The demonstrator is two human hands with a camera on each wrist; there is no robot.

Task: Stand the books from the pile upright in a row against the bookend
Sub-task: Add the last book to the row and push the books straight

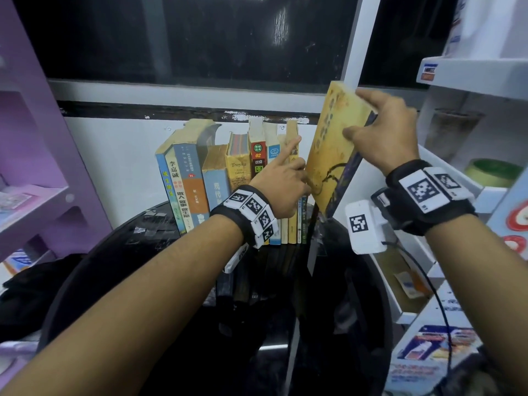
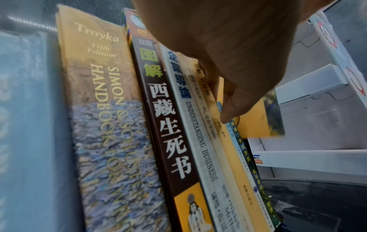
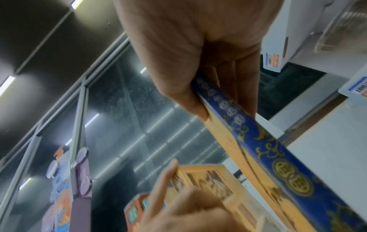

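Several books (image 1: 217,178) stand upright in a row on the round black table (image 1: 143,232), spines toward me. My right hand (image 1: 383,132) grips a yellow book with a blue spine (image 1: 328,155) by its upper part and holds it tilted at the row's right end, lower corner down near the table. In the right wrist view the thumb and fingers (image 3: 188,55) pinch that blue spine (image 3: 278,157). My left hand (image 1: 285,170) presses on the row's last thin books, index finger straight, the other fingers curled. Its thumb (image 2: 228,116) touches a thin spine beside the yellow book (image 2: 256,122). No bookend shows.
A purple shelf unit (image 1: 34,167) stands close on the left. White shelves (image 1: 471,81) with boxes and a green roll (image 1: 491,172) crowd the right, close to the held book. The wall and dark window (image 1: 200,38) are right behind the row. Dark cloth (image 1: 37,287) lies lower left.
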